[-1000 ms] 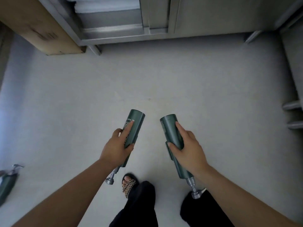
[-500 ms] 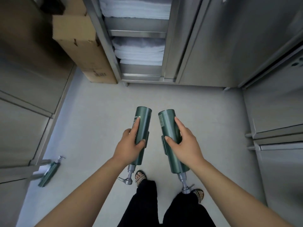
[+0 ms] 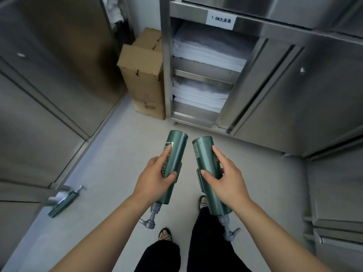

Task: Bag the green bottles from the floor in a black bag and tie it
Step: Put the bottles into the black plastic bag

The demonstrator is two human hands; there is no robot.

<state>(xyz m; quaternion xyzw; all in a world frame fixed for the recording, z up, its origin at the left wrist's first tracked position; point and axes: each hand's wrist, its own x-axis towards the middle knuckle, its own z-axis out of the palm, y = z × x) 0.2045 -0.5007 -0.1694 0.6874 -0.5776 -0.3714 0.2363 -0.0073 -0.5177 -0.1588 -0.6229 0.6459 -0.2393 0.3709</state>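
My left hand (image 3: pixel 155 178) grips a green pump bottle (image 3: pixel 175 152) around its middle, base pointing away from me and grey pump hanging down towards my feet. My right hand (image 3: pixel 225 179) holds a second green pump bottle (image 3: pixel 204 152) the same way, close beside the first. A third green bottle (image 3: pixel 62 203) lies on the grey floor at the lower left, next to a metal cabinet foot. No black bag is in view.
Steel cabinets (image 3: pixel 49 95) wall the left side and another steel cabinet (image 3: pixel 294 95) the right. An open shelf unit holds stacked white linen (image 3: pixel 206 55). A tall cardboard box (image 3: pixel 143 75) stands in the corner. My sandalled feet (image 3: pixel 165 234) and black trousers are below.
My view has tilted up from the bare floor to the shelves and cabinets. Both hands have drawn the two bottles closer together; the grips are unchanged.
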